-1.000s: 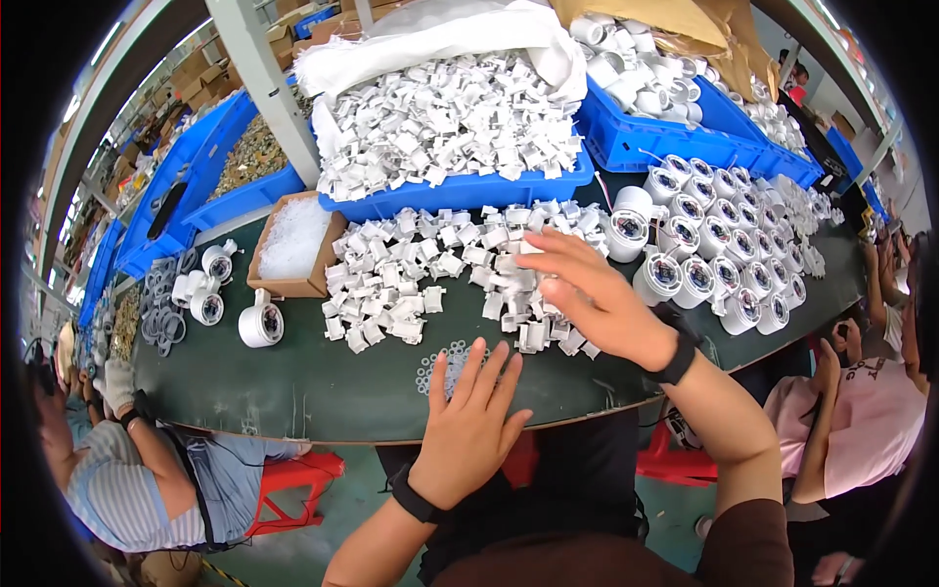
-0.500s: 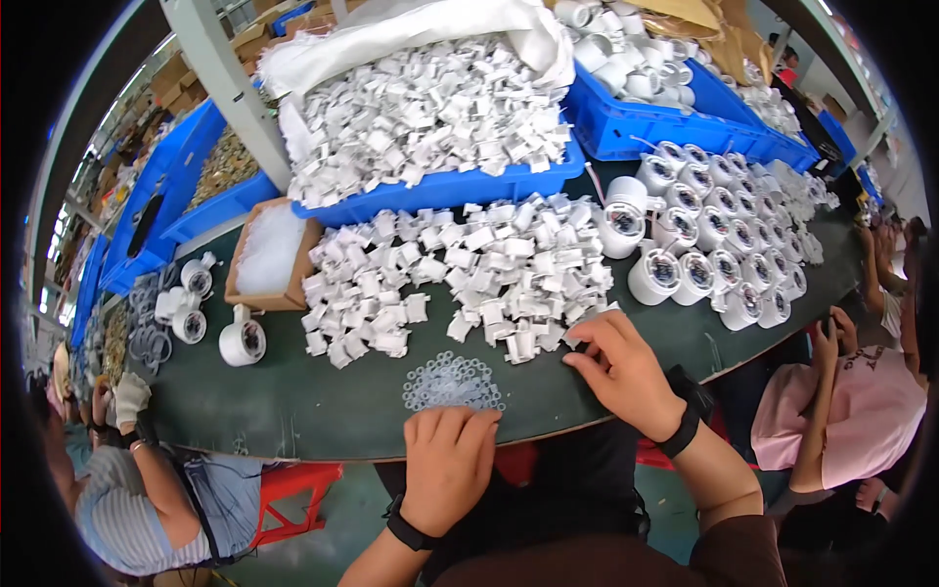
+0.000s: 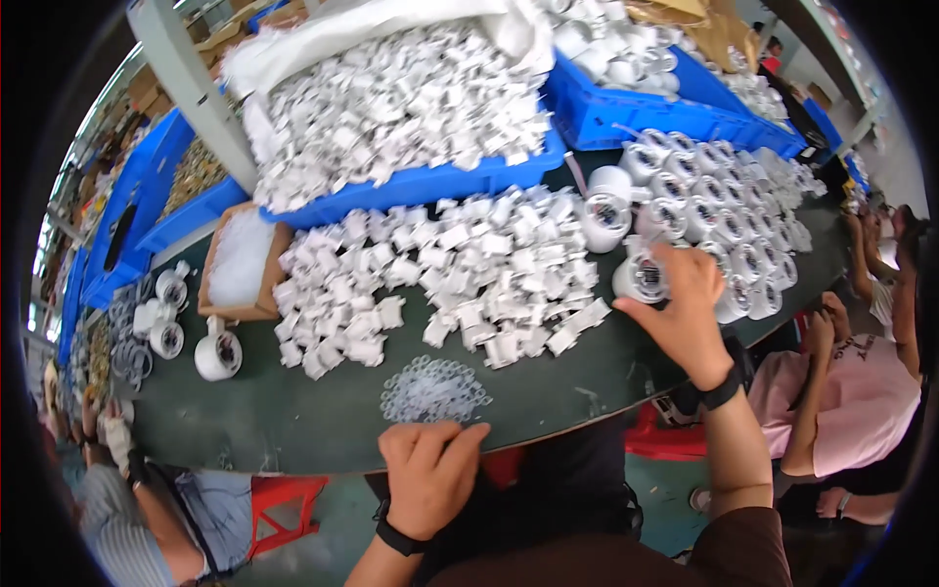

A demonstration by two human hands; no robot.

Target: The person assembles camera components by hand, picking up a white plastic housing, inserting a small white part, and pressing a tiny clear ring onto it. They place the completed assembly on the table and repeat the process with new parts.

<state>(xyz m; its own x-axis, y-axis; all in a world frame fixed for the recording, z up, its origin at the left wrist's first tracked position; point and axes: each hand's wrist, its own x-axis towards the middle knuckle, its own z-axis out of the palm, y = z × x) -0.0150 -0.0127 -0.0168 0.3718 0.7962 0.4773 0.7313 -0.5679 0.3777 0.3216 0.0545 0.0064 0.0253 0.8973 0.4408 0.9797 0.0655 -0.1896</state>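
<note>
My right hand [image 3: 687, 311] is closed round a white cylindrical housing [image 3: 640, 280] with a round, dark-centred face, thumb on its near side and fingers over its far right. This housing stands at the near left of a group of similar white housings [image 3: 729, 230]. At the table's front edge, my left hand [image 3: 427, 474] rests with bent fingers just in front of a heap of small clear rings [image 3: 430, 389]. Its fingertips are hidden, so whatever they might hold cannot be seen. Beyond the rings spreads a loose pile of white plastic clips [image 3: 499, 259].
Blue bins [image 3: 411, 191] line the back, one heaped with more white pieces. A cardboard box [image 3: 277, 259] with clear material inside stands left of the clip pile. Single white housings [image 3: 217, 354] sit farther left. Seated people are on both sides, one in a pink shirt [image 3: 861, 411].
My right hand has moved from the right edge of the clip pile, rightward and away from me, onto the white housing. My left hand stays by the rings. The whole view has shifted slightly.
</note>
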